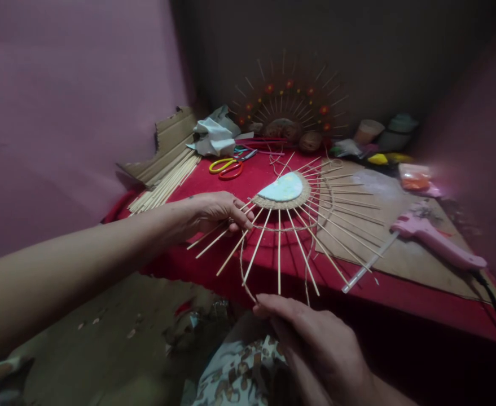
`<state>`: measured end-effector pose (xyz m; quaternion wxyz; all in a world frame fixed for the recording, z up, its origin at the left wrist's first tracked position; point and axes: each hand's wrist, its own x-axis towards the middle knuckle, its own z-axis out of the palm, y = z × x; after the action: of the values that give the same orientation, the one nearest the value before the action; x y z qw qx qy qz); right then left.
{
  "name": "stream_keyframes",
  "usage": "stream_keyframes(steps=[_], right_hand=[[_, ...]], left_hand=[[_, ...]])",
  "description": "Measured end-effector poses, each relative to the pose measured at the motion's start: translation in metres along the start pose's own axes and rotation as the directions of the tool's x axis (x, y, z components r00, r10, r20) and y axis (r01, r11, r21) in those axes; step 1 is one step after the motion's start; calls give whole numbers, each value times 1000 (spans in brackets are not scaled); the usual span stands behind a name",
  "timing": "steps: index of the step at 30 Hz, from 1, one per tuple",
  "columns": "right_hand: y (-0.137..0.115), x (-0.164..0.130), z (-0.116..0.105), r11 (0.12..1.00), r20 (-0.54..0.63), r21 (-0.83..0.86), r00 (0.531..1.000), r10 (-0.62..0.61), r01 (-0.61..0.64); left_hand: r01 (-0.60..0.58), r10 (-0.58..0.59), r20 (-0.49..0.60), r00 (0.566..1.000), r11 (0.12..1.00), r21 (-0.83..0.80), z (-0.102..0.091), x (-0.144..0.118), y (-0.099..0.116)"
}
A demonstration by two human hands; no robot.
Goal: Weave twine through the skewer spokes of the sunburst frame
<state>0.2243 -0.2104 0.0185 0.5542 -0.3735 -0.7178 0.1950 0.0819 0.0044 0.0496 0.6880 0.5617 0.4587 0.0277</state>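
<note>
A fan-shaped frame of thin wooden sticks [279, 254] spreads out from a pale half-round centre [282, 187] edged with woven twine. My left hand [226, 213] grips the sticks at the frame's left side, fingers closed around them. Brown twine [288, 229] runs in an arc across the sticks and passes by my left fingers. From there a length of it curves down to my right hand [315, 332], which pinches it below the frame, near the table's front edge. Another strand of twine hangs down behind the sticks.
Yellow-and-red scissors [226, 168] and a bundle of sticks [167, 180] lie at the left on the red cloth [188, 183]. A pink glue gun [440, 239] rests on cardboard [358, 237] at right, its cord trailing off. A finished-looking stick fan with flowers [290, 84] stands behind.
</note>
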Motion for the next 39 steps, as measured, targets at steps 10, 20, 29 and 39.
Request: stream_keyframes(steps=[10,20,29,39], right_hand=[[40,-47,6,959,-171,-247,980,99,-140],[37,-30,-30,452,-59,525,499,864,-721],[37,-23,-38,324,-71,729,405,912,-603],[34,-27,-35,375,-147,657,377,915,-654]], left_hand=[[12,-11,-46,999,1000,26,5,-7,6],[40,-37,60,998,997,-59,-2,-7,-2],[20,-22,88,996,1000,18,-19,-5,0],[-53,56,-3,998,964,262,-34,15,4]])
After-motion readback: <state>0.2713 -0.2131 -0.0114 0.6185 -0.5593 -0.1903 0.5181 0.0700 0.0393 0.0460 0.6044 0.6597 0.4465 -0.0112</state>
